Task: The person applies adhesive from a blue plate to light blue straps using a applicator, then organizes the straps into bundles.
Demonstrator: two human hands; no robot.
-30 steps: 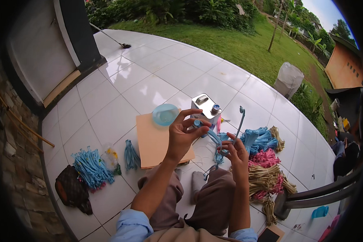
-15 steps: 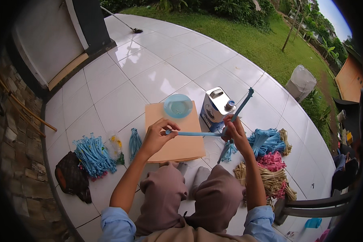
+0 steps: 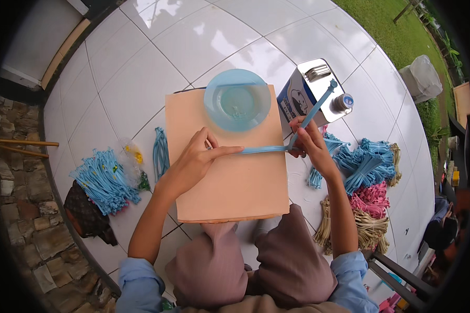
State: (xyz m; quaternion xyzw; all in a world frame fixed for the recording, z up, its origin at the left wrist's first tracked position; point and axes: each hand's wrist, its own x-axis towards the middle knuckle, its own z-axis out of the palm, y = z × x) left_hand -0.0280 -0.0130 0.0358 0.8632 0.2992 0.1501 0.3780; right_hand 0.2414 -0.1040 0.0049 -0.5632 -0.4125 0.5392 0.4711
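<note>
A flat light-blue strip (image 3: pixel 265 149) stretches between my two hands over the tan board (image 3: pixel 232 193). My left hand (image 3: pixel 193 160) is closed on its left end, the index finger lying along the strip. On the right, my right hand (image 3: pixel 312 145) pinches the strip where it bends. From that bend the strip's other part slants up and right to a knotted tip, in front of the metal can (image 3: pixel 304 78). A translucent blue bowl (image 3: pixel 218 107) with a little liquid stands at the board's far edge, beyond both hands.
Blue strip bundles (image 3: pixel 105 180) lie left beside a dark bag (image 3: pixel 83 211) and a clear plastic bag (image 3: pixel 132 161). At right are more blue bundles (image 3: pixel 368 161), pink bundles (image 3: pixel 371 199) and beige bundles (image 3: pixel 371 229). A dark wooden chair part (image 3: pixel 402 281) stands at lower right.
The view has tilted downward, so board and bowl look larger. My left index finger has straightened along the strip, covering its left end. My right hand still holds the bend.
</note>
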